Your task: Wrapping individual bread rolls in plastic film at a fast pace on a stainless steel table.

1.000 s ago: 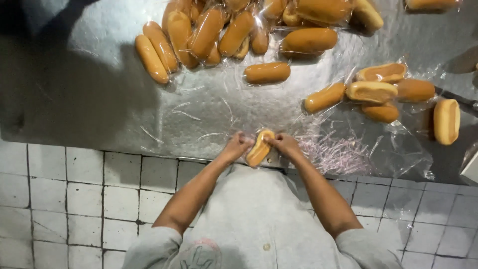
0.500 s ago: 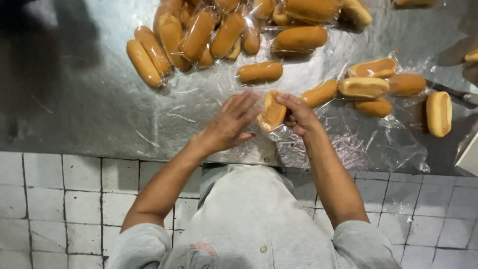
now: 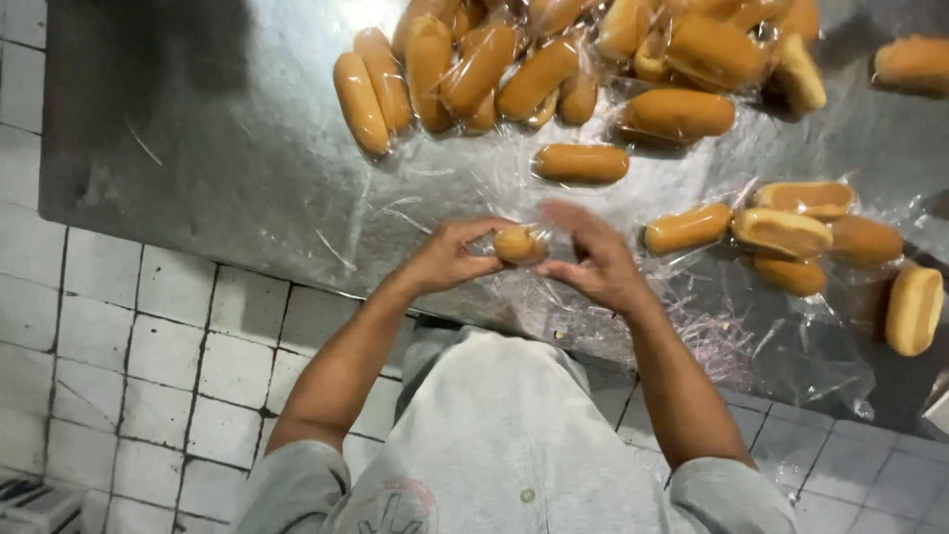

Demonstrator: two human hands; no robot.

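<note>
Holding bun [image 3: 521, 244] end-on now, my left hand [image 3: 450, 259] and right hand [image 3: 591, 262] both grasping; lifted off tabletop [image 3: 227, 168], wrap [image 3: 554, 297] below.

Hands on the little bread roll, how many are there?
2. The left hand grips the bread roll from its left side; the right hand, blurred, meets it from the right. No others in view.

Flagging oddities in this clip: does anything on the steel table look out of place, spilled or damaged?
Nothing looks damaged. The bread rolls lie loose and unaligned on crinkled plastic film, one roll off near the right edge. Both hands hold a bun.
</note>
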